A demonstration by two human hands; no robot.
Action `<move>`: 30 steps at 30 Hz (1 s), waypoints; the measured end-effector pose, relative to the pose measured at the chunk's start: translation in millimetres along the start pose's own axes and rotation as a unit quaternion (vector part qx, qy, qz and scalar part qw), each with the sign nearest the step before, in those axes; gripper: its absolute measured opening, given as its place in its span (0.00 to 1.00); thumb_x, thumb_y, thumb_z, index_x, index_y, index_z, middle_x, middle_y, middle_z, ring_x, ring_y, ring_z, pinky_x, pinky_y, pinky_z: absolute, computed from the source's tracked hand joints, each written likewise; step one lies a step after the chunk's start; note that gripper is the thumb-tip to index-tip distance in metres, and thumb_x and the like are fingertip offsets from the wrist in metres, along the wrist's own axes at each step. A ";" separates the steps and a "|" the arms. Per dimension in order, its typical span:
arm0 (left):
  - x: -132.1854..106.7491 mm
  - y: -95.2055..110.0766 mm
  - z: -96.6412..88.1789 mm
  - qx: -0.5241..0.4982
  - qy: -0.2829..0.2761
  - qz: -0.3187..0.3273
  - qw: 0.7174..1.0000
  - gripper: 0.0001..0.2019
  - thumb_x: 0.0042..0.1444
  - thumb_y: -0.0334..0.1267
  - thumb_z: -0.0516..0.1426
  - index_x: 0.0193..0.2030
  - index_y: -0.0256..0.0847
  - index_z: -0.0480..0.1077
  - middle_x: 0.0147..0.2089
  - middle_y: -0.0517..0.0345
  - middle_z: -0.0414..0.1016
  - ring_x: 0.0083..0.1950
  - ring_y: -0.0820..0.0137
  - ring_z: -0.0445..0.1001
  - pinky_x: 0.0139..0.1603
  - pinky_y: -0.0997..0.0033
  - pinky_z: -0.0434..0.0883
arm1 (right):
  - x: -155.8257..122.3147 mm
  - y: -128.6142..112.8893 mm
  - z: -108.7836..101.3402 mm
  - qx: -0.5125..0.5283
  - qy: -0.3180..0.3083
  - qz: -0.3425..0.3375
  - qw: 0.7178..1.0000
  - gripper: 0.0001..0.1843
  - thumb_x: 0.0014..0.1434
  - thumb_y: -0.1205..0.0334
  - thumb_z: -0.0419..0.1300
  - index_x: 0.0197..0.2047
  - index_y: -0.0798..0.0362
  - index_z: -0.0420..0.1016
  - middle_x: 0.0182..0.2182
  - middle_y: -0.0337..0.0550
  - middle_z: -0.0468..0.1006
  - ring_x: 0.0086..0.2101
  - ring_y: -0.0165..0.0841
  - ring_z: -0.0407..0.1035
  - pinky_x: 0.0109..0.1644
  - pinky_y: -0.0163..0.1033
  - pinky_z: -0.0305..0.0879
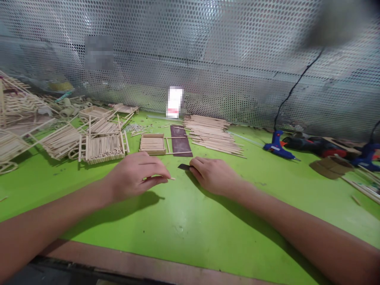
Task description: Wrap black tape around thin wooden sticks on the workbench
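My left hand rests low over the green table, fingers pinched on a thin wooden stick whose tip pokes out to the right. My right hand lies just right of it, fingers curled on a small dark flat piece that shows at its fingertips. Right behind the hands sit a small panel of glued sticks and a dark rectangular sheet. Further back lies a loose pile of long sticks.
Several stick-built frames and panels crowd the left side. A blue glue gun with a black cable, another blue tool and brown cardboard pieces lie at the right. A perforated metal wall closes the back.
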State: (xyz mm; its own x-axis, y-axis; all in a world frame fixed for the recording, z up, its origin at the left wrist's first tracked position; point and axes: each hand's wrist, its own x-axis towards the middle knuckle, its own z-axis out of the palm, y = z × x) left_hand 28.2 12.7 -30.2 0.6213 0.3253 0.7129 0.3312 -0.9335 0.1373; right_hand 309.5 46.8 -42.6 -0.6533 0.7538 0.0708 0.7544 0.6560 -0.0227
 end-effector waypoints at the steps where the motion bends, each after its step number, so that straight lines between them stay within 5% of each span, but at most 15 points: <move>1: -0.3 -0.3 0.0 -0.002 -0.003 -0.001 1.000 0.06 0.70 0.37 0.61 0.43 0.40 0.79 0.37 0.60 0.84 0.37 0.75 0.81 0.39 0.75 0.78 | 0.0 -0.1 0.0 0.003 -0.002 0.001 1.000 0.14 0.76 0.58 0.48 0.44 0.55 0.71 0.34 0.43 0.77 0.27 0.31 0.65 0.30 0.37 0.51; 9: -8.3 -8.6 7.4 -0.106 -0.152 -0.106 0.977 0.05 0.67 0.33 0.63 0.45 0.41 0.81 0.40 0.57 0.85 0.39 0.71 0.82 0.43 0.71 0.78 | -0.5 6.4 2.0 -0.001 0.053 -0.035 0.998 0.15 0.75 0.60 0.48 0.41 0.55 0.72 0.30 0.43 0.76 0.26 0.33 0.64 0.32 0.39 0.54; 13: -5.9 -10.4 6.7 -0.177 -0.248 -0.238 0.922 0.15 0.63 0.35 0.66 0.56 0.45 0.78 0.41 0.57 0.85 0.39 0.69 0.82 0.40 0.70 0.75 | -3.1 11.7 0.3 -0.002 0.160 -0.164 0.973 0.14 0.74 0.63 0.48 0.43 0.57 0.73 0.29 0.44 0.77 0.27 0.34 0.67 0.34 0.40 0.61; 17: 0.4 -8.2 0.2 -0.243 -0.278 -0.327 0.870 0.18 0.63 0.38 0.65 0.59 0.46 0.74 0.42 0.57 0.84 0.40 0.68 0.81 0.41 0.69 0.76 | -6.9 6.8 0.9 -0.030 0.233 -0.281 0.931 0.11 0.71 0.69 0.51 0.41 0.56 0.74 0.30 0.42 0.78 0.30 0.32 0.70 0.38 0.39 0.66; 22: 0.1 -8.3 -1.1 -0.275 -0.278 -0.303 0.869 0.15 0.63 0.34 0.63 0.56 0.42 0.73 0.43 0.56 0.84 0.41 0.67 0.82 0.43 0.69 0.77 | -11.4 -6.8 -0.2 -0.043 0.224 -0.324 0.918 0.10 0.71 0.72 0.51 0.41 0.55 0.73 0.29 0.39 0.77 0.29 0.30 0.68 0.34 0.37 0.62; 30: 2.7 -8.0 6.2 -0.270 -0.286 -0.239 0.888 0.18 0.62 0.26 0.63 0.58 0.43 0.75 0.42 0.56 0.85 0.42 0.70 0.83 0.44 0.73 0.76 | -15.2 -31.2 -4.1 -0.065 0.122 -0.340 0.930 0.11 0.75 0.67 0.50 0.43 0.53 0.72 0.31 0.40 0.77 0.30 0.32 0.65 0.36 0.41 0.54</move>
State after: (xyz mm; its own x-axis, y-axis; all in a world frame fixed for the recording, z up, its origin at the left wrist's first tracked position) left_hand 31.6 22.0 -33.6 0.8116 0.5828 0.0400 0.3612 -0.5545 0.7497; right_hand 296.1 14.7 -38.9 -0.9606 0.1247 0.2484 0.1836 0.9557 0.2301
